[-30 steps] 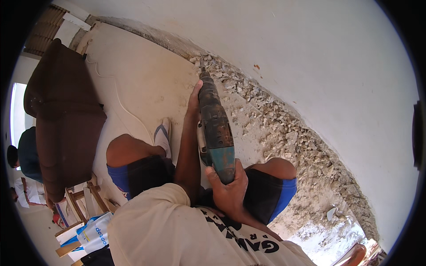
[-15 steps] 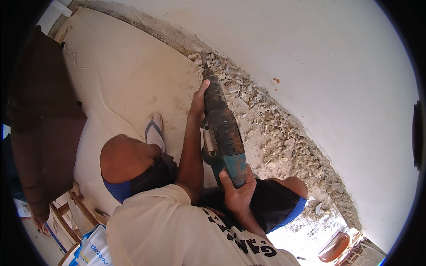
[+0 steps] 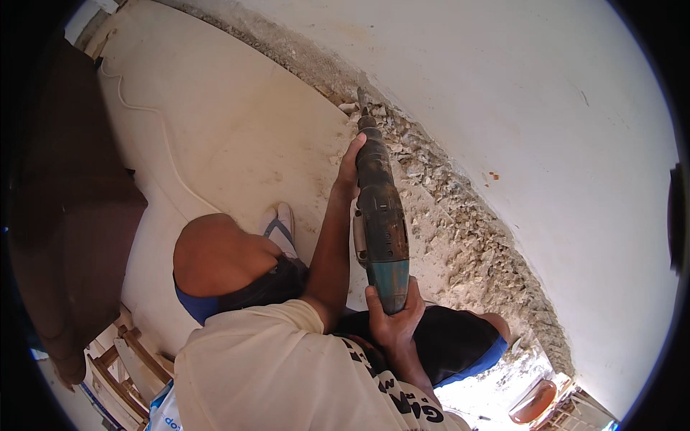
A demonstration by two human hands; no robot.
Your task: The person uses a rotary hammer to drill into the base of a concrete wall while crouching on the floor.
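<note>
A long dark and teal demolition hammer, scuffed and dusty, points away from me toward the foot of the wall. My left hand is closed around its front barrel, thumb on top, the other fingers mostly hidden behind the tool. At the rear end, my right hand grips the handle from below, with the thumb and fingers on either side of the teal housing. A metal chisel bit reaches the broken strip where the floor meets the wall. Its tip lies against the rough edge, next to loose chunks.
Broken rubble runs along the base of the white wall. A pale cable crosses the smooth floor at left. Dark brown cloth hangs at far left, above a wooden frame. A reddish-brown basin lies at lower right.
The whole view has shifted, so wall and rubble appear lower and further right. The hammer points more straight ahead in the picture. Both hands keep their hold.
</note>
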